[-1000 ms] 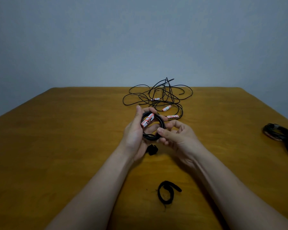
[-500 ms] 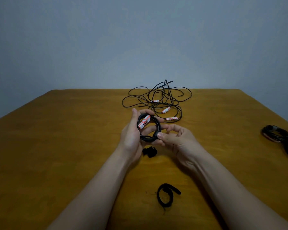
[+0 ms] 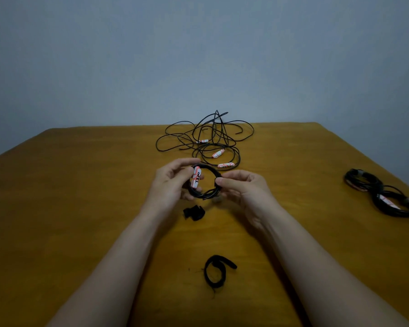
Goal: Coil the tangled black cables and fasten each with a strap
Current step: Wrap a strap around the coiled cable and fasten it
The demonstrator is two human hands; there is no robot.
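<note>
**Inspector:** Position of the work item?

**Assistant:** The coiled cable is held between both hands over the middle of the surface. Its ring stands roughly upright with the open face towards the camera. A white and red label sits on its left side.

**Inspector:** State of the hands?

**Assistant:** The left hand has its fingers curled over the top of the ring's left side, with the thumb against the label. The right hand pinches the right side of the ring between thumb and forefinger, and its other fingers are loosely bent behind. Whether the coil touches the surface, I cannot tell.

**Inspector:** Arm pose?

**Assistant:** Both bare forearms enter from the lower edge and converge on the coil. The palms are turned inward, towards each other.

**Inspector:** Remaining items?

**Assistant:** The tangled cables lie just beyond the hands, near the far edge, and carry three more labels. A crumpled strap lies just below the coil, between the wrists. A looped strap lies nearer the person, between the forearms. Well apart at the right edge, a far bundled coil and a near bundled coil lie just beside each other. A plain grey wall stands behind.
</note>
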